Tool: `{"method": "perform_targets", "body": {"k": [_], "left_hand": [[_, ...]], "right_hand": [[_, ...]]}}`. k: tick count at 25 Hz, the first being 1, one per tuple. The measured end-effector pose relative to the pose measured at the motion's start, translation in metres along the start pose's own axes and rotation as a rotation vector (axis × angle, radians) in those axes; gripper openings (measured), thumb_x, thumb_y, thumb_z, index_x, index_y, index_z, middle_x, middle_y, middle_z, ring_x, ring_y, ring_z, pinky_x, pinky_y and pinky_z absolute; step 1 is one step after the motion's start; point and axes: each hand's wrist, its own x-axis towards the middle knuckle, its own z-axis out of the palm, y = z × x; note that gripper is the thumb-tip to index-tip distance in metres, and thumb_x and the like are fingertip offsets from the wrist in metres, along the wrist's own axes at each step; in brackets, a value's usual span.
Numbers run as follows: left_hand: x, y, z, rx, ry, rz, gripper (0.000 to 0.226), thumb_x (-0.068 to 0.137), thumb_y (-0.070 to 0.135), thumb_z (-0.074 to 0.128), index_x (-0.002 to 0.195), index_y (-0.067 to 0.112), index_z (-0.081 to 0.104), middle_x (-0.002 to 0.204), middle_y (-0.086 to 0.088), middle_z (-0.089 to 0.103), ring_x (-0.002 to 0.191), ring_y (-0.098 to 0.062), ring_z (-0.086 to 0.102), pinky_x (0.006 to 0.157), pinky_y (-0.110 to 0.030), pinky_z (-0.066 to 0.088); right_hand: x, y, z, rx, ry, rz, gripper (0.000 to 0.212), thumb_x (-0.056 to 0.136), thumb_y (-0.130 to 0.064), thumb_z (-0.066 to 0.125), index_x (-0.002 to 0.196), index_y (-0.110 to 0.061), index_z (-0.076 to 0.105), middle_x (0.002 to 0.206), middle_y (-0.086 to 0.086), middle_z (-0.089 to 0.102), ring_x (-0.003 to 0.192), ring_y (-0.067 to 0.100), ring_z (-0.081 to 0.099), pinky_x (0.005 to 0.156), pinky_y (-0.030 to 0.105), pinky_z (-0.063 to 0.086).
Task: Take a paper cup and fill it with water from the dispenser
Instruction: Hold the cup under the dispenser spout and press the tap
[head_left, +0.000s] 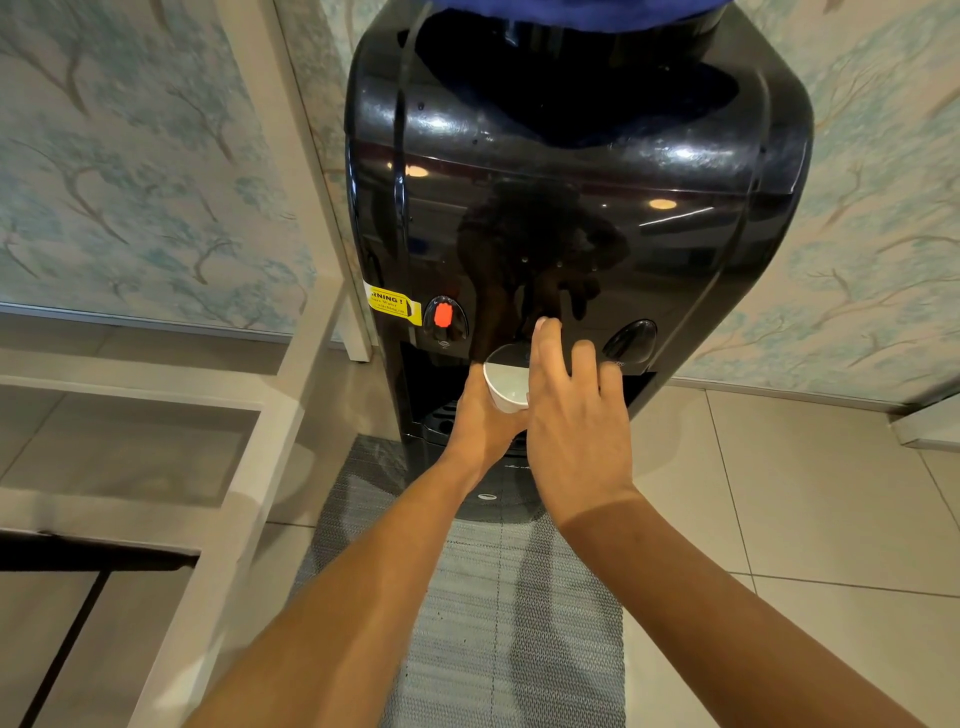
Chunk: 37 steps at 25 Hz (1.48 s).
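A glossy black water dispenser (571, 182) stands straight ahead, with a red tap button (443, 315) at its left and a dark one (631, 340) at its right. My left hand (480, 421) grips a white paper cup (506, 384) from below and holds it upright in the dispensing bay under the middle tap. Above the cup, my right hand (576, 415) has its fingers spread, and its fingertips rest on the dispenser's front at the middle tap, which the hand hides. What is inside the cup cannot be made out.
A white-framed shelf unit (260, 415) stands close at the left. A grey woven mat (509, 597) lies on the tiled floor before the dispenser. Patterned wallpaper (130, 156) covers the wall behind. A blue bottle base (571, 13) tops the dispenser.
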Motion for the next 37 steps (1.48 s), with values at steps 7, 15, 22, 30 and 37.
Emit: {"method": "perform_targets", "body": {"k": [7, 15, 22, 30, 37], "left_hand": [[-0.003, 0.004, 0.002, 0.02, -0.017, -0.004, 0.054, 0.07, 0.022, 0.077, 0.107, 0.023, 0.038, 0.099, 0.004, 0.055, 0.09, -0.008, 0.055, 0.058, -0.008, 0.044], [-0.002, 0.002, 0.003, 0.042, -0.01, 0.005, 0.055, 0.068, 0.023, 0.079, 0.104, 0.025, 0.038, 0.091, 0.012, 0.054, 0.082, -0.002, 0.053, 0.056, -0.004, 0.043], [-0.002, -0.007, 0.002, 0.02, -0.018, 0.008, 0.057, 0.068, 0.024, 0.08, 0.109, 0.025, 0.04, 0.099, 0.009, 0.057, 0.091, -0.006, 0.057, 0.059, -0.006, 0.046], [-0.012, -0.018, -0.003, -0.037, -0.078, 0.037, 0.07, 0.063, 0.005, 0.079, 0.115, 0.032, 0.039, 0.106, 0.017, 0.052, 0.103, -0.003, 0.051, 0.076, -0.011, 0.044], [-0.045, -0.019, -0.023, -0.038, -0.029, 0.028, 0.075, 0.062, 0.006, 0.079, 0.118, 0.037, 0.038, 0.107, 0.02, 0.05, 0.103, -0.001, 0.049, 0.075, -0.011, 0.043]], "right_hand": [[-0.001, -0.001, 0.001, -0.003, 0.022, 0.011, 0.052, 0.082, -0.017, 0.057, 0.132, -0.009, 0.045, 0.138, 0.003, 0.042, 0.102, 0.019, 0.051, 0.085, 0.027, 0.045], [-0.002, 0.0, 0.003, 0.027, -0.003, 0.024, 0.061, 0.084, -0.018, 0.057, 0.139, -0.007, 0.033, 0.143, 0.005, 0.036, 0.108, 0.021, 0.049, 0.089, 0.028, 0.044], [-0.014, -0.001, 0.003, 0.373, 0.001, 0.065, 0.07, 0.085, -0.017, 0.057, 0.145, -0.008, 0.02, 0.145, 0.009, 0.036, 0.116, 0.028, 0.045, 0.095, 0.038, 0.041], [-0.034, 0.013, 0.049, 1.138, -0.091, 0.474, 0.04, 0.086, -0.008, 0.058, 0.124, -0.009, 0.046, 0.126, 0.014, 0.047, 0.115, 0.027, 0.039, 0.09, 0.021, 0.025], [-0.04, -0.007, 0.059, 1.332, -0.507, 0.334, 0.071, 0.077, -0.015, 0.072, 0.136, -0.009, 0.032, 0.134, 0.013, 0.042, 0.127, 0.027, 0.037, 0.108, 0.044, 0.032]]}}
